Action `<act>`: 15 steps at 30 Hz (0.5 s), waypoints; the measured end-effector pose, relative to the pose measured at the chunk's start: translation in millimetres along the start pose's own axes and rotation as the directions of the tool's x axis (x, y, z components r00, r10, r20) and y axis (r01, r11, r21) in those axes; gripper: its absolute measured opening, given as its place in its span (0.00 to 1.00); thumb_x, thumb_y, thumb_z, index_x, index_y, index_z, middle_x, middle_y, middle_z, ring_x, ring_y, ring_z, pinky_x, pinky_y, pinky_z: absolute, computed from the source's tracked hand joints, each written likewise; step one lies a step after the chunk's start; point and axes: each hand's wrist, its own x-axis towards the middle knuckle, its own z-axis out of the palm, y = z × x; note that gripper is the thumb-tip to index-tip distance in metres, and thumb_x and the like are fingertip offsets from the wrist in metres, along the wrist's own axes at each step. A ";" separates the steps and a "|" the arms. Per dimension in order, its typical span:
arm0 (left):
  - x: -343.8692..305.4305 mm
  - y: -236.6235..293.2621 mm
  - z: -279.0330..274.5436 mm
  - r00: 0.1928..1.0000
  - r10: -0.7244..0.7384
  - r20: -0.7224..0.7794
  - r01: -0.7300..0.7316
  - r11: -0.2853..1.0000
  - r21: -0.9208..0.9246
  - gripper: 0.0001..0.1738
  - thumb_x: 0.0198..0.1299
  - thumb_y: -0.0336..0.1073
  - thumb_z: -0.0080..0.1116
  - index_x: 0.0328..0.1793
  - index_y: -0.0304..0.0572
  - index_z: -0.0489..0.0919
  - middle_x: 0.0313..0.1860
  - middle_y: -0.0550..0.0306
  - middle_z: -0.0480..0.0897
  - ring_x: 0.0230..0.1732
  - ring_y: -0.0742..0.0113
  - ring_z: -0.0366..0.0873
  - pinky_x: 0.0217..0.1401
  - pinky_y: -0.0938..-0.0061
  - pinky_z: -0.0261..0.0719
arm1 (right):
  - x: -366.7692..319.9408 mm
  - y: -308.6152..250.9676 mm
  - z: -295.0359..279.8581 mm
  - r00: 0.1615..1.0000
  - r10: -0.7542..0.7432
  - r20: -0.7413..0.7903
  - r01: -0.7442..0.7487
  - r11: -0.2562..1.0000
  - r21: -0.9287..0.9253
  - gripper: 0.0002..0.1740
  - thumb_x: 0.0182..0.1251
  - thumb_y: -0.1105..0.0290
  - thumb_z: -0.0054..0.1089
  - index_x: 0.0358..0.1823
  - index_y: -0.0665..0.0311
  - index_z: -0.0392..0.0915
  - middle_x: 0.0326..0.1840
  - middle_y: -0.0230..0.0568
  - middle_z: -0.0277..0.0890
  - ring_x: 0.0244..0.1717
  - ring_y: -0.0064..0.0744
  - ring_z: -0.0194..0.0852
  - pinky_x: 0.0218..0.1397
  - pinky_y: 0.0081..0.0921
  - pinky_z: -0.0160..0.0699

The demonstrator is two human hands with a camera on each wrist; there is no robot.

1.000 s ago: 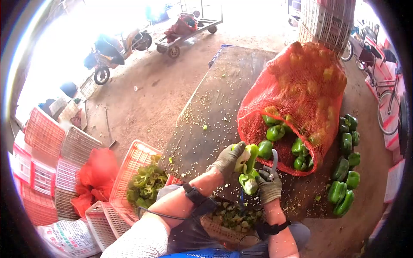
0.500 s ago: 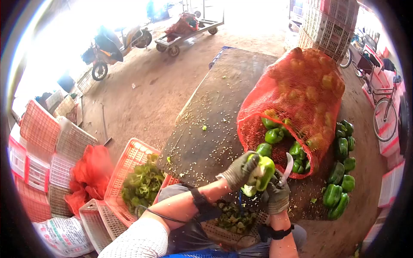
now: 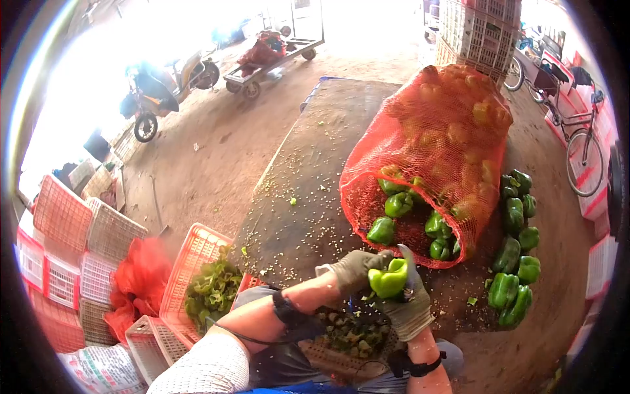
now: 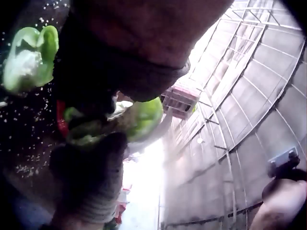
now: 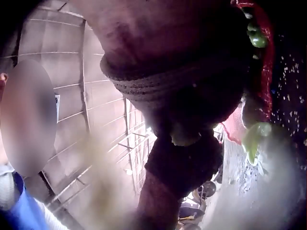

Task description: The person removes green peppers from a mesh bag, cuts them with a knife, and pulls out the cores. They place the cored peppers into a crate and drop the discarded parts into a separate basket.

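Note:
Both hands wear grey-green gloves and meet over the near edge of the dark table [image 3: 282, 223]. Between them is a green pepper [image 3: 388, 280], its cut pale side not clearly seen in the head view. My left hand [image 3: 353, 270] grips the pepper from the left. The right hand [image 3: 408, 307] holds a curved blade [image 3: 408, 257] pointing up beside the pepper, fingers curled below. In the left wrist view an opened pepper piece [image 4: 31, 60] shows at the upper left, and both gloves are dark.
A red mesh sack [image 3: 433, 138] of peppers lies open toward the hands. Whole peppers [image 3: 504, 290] line the table's right side. An orange crate [image 3: 190, 253] of pepper pieces stands at the left; another crate [image 3: 335, 362] is below the hands. Pale seeds dot the tabletop.
The opened pepper seen between the hands earlier is no longer there in the same pose; its green outer side now shows. The blade stands more upright, and the whole head view has shifted.

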 end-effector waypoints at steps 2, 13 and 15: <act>-10.5 12.4 -10.8 0.996 -0.073 0.051 0.065 0.988 0.143 0.25 0.68 0.56 0.60 0.50 0.39 0.85 0.35 0.62 0.86 0.37 0.75 0.81 0.41 0.76 0.82 | -6.5 12.4 -2.2 0.998 -0.057 0.015 0.059 0.990 -0.131 0.50 0.48 0.67 0.82 0.72 0.62 0.63 0.58 0.43 0.78 0.56 0.35 0.79 0.59 0.30 0.79; -12.6 -6.0 -26.2 0.964 -0.143 0.223 0.110 0.982 0.155 0.26 0.66 0.59 0.61 0.48 0.41 0.83 0.33 0.63 0.82 0.30 0.74 0.78 0.29 0.71 0.81 | -9.4 21.5 1.0 0.993 0.064 0.098 -0.016 0.904 -0.427 0.53 0.46 0.60 0.81 0.75 0.61 0.60 0.64 0.52 0.76 0.60 0.49 0.79 0.63 0.35 0.78; -19.3 2.9 -22.4 0.943 -0.059 0.328 0.034 0.996 0.083 0.27 0.67 0.56 0.61 0.56 0.40 0.80 0.42 0.63 0.83 0.38 0.74 0.80 0.39 0.73 0.83 | -8.4 16.7 -1.0 0.996 0.048 0.073 -0.010 0.892 -0.452 0.52 0.49 0.65 0.79 0.75 0.63 0.59 0.68 0.56 0.71 0.63 0.51 0.76 0.66 0.36 0.77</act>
